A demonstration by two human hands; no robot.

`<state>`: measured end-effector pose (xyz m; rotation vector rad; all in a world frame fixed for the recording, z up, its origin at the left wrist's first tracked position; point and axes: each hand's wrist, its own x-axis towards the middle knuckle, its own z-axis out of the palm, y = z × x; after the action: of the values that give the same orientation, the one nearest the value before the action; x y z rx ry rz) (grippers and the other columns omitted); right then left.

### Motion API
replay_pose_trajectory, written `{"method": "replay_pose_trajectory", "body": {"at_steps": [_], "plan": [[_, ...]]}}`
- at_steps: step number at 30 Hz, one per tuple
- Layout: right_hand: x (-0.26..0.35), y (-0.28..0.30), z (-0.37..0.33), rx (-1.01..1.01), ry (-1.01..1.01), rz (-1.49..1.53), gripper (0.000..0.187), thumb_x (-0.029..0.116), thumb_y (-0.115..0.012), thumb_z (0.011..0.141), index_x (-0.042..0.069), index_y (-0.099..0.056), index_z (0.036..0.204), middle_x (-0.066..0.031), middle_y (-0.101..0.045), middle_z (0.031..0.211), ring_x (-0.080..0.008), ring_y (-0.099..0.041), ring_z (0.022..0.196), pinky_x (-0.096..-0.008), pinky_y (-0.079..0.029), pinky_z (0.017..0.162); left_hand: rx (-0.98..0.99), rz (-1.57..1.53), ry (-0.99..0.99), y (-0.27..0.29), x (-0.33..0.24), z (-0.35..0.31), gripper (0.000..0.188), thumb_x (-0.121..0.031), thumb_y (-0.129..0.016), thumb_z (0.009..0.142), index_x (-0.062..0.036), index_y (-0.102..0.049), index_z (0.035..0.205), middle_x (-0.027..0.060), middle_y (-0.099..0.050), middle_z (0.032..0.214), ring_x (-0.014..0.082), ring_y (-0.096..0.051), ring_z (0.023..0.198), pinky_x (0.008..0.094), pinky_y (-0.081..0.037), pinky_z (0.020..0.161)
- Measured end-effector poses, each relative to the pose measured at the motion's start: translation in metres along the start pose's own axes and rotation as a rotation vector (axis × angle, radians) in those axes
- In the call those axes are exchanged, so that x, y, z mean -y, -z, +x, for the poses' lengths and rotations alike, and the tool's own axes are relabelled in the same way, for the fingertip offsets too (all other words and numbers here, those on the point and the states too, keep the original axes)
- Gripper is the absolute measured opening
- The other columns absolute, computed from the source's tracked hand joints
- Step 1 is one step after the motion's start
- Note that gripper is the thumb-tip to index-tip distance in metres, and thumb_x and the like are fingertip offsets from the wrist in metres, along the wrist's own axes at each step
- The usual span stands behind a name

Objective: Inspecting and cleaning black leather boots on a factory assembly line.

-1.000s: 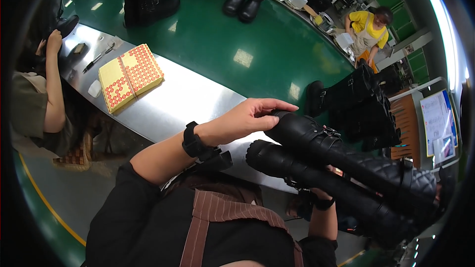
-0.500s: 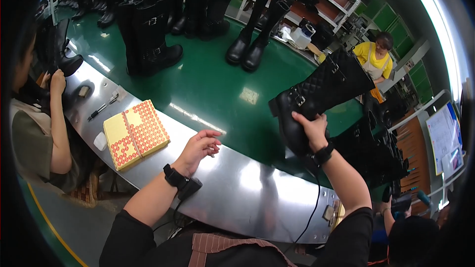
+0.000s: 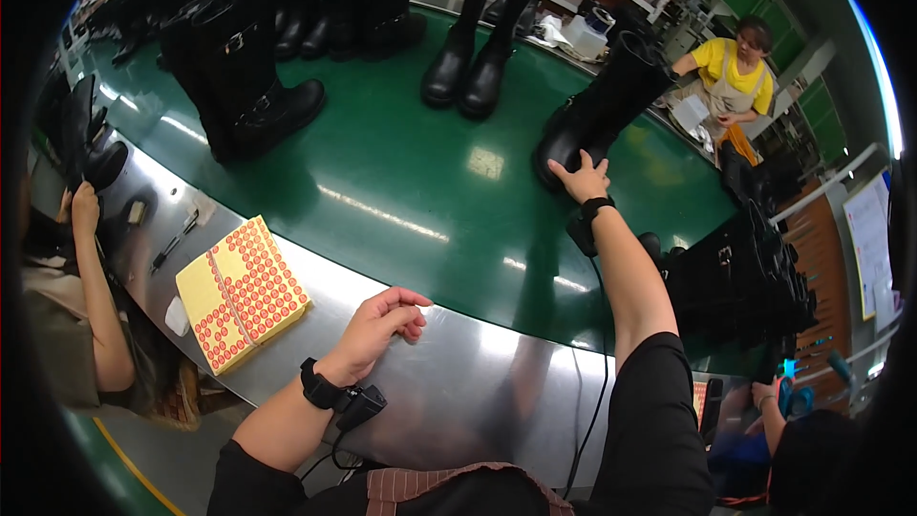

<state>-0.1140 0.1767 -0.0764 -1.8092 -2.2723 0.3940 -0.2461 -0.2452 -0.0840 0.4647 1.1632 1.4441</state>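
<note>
Reaching forward, my right hand (image 3: 583, 180) grips a black leather boot (image 3: 597, 105) low at its foot, thumb on one side and fingers on the other. That boot is at the far side of the green table, its shaft leaning right. My left hand (image 3: 387, 327) hovers above the metal edge, its fingers curled in and pressed together; whether something small is between them cannot be made out. Left of it lies a tied stack of yellow sheets with rows of round red stickers (image 3: 244, 294).
Black boots (image 3: 258, 76) stand at the far left, another pair (image 3: 468, 67) at the far middle, several more (image 3: 735, 277) at the right. A pen (image 3: 175, 241) and a white lump (image 3: 177, 315) lie near the stack. Co-workers sit left and right; one in yellow (image 3: 731, 76) stands across.
My right hand has moved forward and carried the boot away from me, from raised and tilted to down at the table. My left hand has curled its fingers more. The view has shifted.
</note>
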Motion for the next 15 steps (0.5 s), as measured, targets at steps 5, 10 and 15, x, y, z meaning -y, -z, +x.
{"method": "replay_pose_trajectory", "body": {"at_steps": [5, 10, 15], "plan": [[0.006, -0.027, -0.031, -0.051, 0.109, -0.162, 0.068, 0.059, -0.055, 0.088, 0.045, -0.024, 0.148, -0.0088, -0.004, 0.161, -0.0531, -0.012, 0.140, -0.0670, -0.036, 0.101, -0.005, -0.004, 0.020, -0.002, 0.000, 0.005, 0.019, -0.008, -0.052, 0.095, 0.0003, -0.060, 0.110, 0.0055, -0.063, 0.086, 0.0134, -0.061, 0.078, 0.0274, -0.051, 0.075], [0.001, -0.032, -0.036, -0.158, 0.188, -0.151, 0.064, 0.057, -0.052, 0.091, 0.042, -0.027, 0.148, -0.0214, -0.017, 0.156, -0.0557, -0.013, 0.139, -0.0691, -0.036, 0.099, 0.020, 0.063, 0.010, -0.004, 0.006, 0.004, 0.018, -0.008, -0.051, 0.095, 0.0005, -0.060, 0.109, 0.0055, -0.063, 0.087, 0.0130, -0.061, 0.079, 0.0270, -0.050, 0.076], [0.025, -0.028, 0.008, -0.121, 0.168, -0.111, 0.064, 0.058, -0.051, 0.091, 0.040, -0.027, 0.148, -0.0223, -0.017, 0.155, -0.0551, -0.013, 0.139, -0.0675, -0.037, 0.099, -0.001, 0.154, -0.009, -0.008, -0.005, -0.005, 0.017, -0.008, -0.053, 0.095, 0.0012, -0.060, 0.108, 0.0057, -0.063, 0.088, 0.0123, -0.060, 0.081, 0.0267, -0.049, 0.079]]}}
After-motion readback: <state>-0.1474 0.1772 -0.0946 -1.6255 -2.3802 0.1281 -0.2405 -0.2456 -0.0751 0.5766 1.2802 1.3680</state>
